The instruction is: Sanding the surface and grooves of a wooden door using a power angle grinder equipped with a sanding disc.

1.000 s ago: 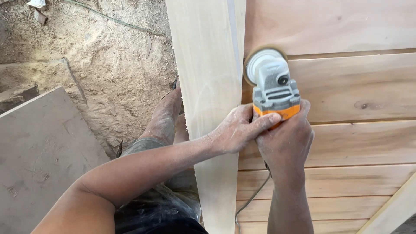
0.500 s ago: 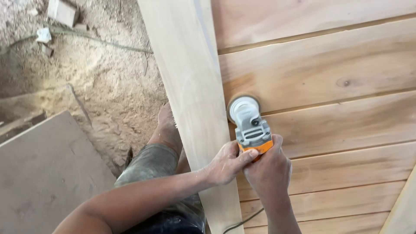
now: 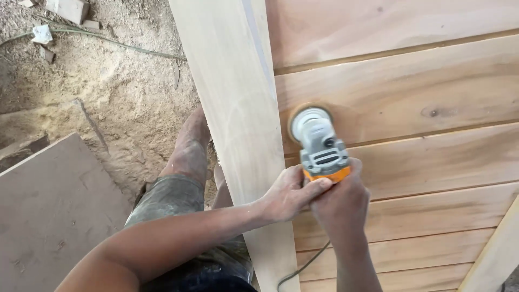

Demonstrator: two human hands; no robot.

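Hands grip one tool between them: the right hand point(image 3: 341, 203) is wrapped shut around the orange rear of a grey sander point(image 3: 319, 145), and the left hand point(image 3: 292, 192) is curled against the same handle from the side, its fingers point(image 3: 316, 186) touching the orange band. The sander's round pad lies flat on a panel point(image 3: 411, 103) of horizontal wooden boards, just beside a pale upright plank point(image 3: 238, 124) that runs along the panel's left edge. The left forearm crosses over that plank. A cord point(image 3: 303, 267) trails from below the hands down across the boards. Left of the plank a bare leg point(image 3: 186, 157) in dusty shorts stands on a floor point(image 3: 108, 81) thick with sawdust. A flat grey board point(image 3: 48, 216) lies lower left, and small offcuts point(image 3: 67, 8) and a hose point(image 3: 119, 43) lie at the top left.
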